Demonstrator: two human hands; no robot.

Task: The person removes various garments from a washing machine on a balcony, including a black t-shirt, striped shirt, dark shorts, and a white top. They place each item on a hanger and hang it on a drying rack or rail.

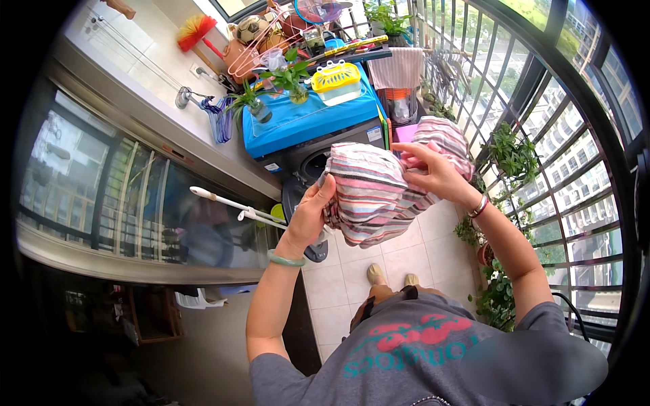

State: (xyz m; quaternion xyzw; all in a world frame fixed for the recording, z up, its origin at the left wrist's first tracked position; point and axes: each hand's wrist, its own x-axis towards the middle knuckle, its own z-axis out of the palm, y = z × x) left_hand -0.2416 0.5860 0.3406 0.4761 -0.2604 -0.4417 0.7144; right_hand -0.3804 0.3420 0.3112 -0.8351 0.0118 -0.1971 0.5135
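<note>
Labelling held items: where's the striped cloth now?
In the head view, the striped cloth is right of centre, gripped by the left hand, with the right hand touching it, in front of the blue-covered washing machine.

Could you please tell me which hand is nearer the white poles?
Left: the left hand is right of the white poles; the right hand is farther right, along the striped cloth.

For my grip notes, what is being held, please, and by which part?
Striped cloth: the left hand grips its left edge, the right hand its bunched middle.
</note>
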